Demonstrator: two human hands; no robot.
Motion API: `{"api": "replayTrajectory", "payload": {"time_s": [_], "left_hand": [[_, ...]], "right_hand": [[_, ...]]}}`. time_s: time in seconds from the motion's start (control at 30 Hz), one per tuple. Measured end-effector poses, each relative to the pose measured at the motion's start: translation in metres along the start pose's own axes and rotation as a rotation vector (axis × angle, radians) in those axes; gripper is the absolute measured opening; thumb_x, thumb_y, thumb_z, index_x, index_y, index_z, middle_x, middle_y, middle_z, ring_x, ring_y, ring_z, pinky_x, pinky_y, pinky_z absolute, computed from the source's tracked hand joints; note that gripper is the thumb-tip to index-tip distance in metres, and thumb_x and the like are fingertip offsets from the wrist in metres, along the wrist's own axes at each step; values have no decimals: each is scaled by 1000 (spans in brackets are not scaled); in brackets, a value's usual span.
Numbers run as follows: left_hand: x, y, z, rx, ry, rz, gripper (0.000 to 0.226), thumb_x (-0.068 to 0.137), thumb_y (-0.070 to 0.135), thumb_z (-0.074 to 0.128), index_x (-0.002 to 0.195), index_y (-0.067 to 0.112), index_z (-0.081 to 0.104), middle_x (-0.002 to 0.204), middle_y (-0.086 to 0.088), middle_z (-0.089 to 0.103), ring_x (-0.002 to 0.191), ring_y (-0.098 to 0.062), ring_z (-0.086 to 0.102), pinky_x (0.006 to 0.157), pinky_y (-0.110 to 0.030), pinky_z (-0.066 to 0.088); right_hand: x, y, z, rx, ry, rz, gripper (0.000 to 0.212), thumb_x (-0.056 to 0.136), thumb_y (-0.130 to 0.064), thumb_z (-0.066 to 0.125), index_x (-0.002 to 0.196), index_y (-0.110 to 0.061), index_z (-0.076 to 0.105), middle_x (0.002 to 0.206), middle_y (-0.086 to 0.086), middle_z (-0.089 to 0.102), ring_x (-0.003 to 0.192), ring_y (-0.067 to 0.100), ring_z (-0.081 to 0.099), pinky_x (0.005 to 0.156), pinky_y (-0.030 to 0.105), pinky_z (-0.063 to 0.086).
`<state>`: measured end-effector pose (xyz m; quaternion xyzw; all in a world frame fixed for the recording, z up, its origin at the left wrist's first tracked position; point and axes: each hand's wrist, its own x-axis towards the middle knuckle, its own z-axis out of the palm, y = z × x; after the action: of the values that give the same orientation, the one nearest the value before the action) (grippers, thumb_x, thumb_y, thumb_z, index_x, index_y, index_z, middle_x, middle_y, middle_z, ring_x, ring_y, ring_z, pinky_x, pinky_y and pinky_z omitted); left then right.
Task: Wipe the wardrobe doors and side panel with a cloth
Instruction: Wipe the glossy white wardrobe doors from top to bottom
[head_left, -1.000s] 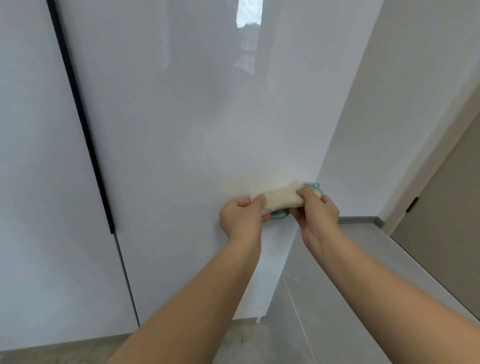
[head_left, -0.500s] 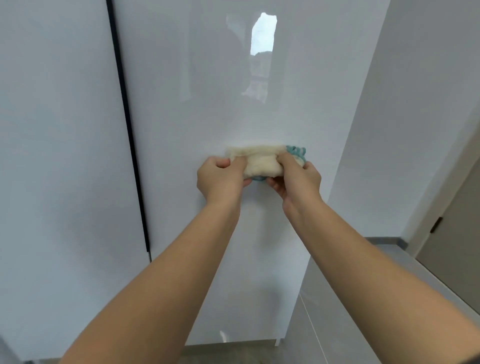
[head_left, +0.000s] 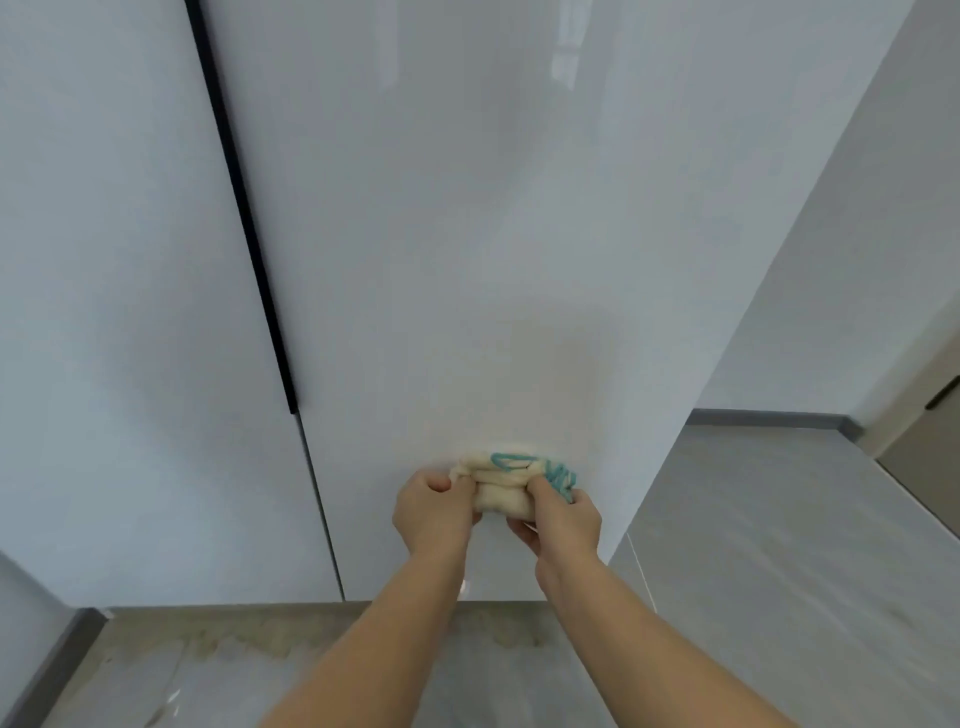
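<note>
Against one door (head_left: 467, 234), two hands (head_left: 434, 512) (head_left: 563, 525) grip one cloth (head_left: 501, 480).

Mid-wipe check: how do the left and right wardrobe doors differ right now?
The right door has the cloth held against its lower part by the left hand and right hand; the left door has nothing touching it. The right door shows a bright reflection near its top; the left door shows none. Both are glossy white and meet at the black strip.
</note>
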<state>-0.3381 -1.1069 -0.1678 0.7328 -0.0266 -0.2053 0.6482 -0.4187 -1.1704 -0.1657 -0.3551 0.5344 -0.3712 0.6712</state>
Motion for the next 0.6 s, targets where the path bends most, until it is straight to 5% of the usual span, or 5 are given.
{"api": "replayTrajectory", "payload": {"time_s": [0.23, 0.4, 0.6], "left_hand": [[41, -110, 21, 248, 58, -189, 11, 82, 21, 66, 80, 10, 62, 75, -3, 69, 69, -19, 65, 52, -20, 38], [67, -182, 34, 291, 49, -266, 19, 70, 28, 74, 72, 13, 63, 80, -8, 70, 78, -26, 67, 74, -28, 52], [90, -255, 43, 297, 30, -404, 22, 58, 30, 73, 66, 12, 63, 72, -13, 69, 70, -30, 69, 68, -42, 60]], "right_hand": [[62, 100, -18, -66, 122, 152, 14, 83, -8, 69, 80, -7, 55, 83, 18, 62, 67, 27, 61, 49, 31, 52], [103, 164, -27, -190, 152, 204, 22, 72, -19, 75, 77, -13, 55, 86, 21, 66, 74, 35, 66, 69, 51, 59], [135, 214, -37, -239, 211, 319, 26, 75, -15, 75, 94, -4, 61, 90, 17, 64, 81, 36, 66, 65, 48, 59]]}}
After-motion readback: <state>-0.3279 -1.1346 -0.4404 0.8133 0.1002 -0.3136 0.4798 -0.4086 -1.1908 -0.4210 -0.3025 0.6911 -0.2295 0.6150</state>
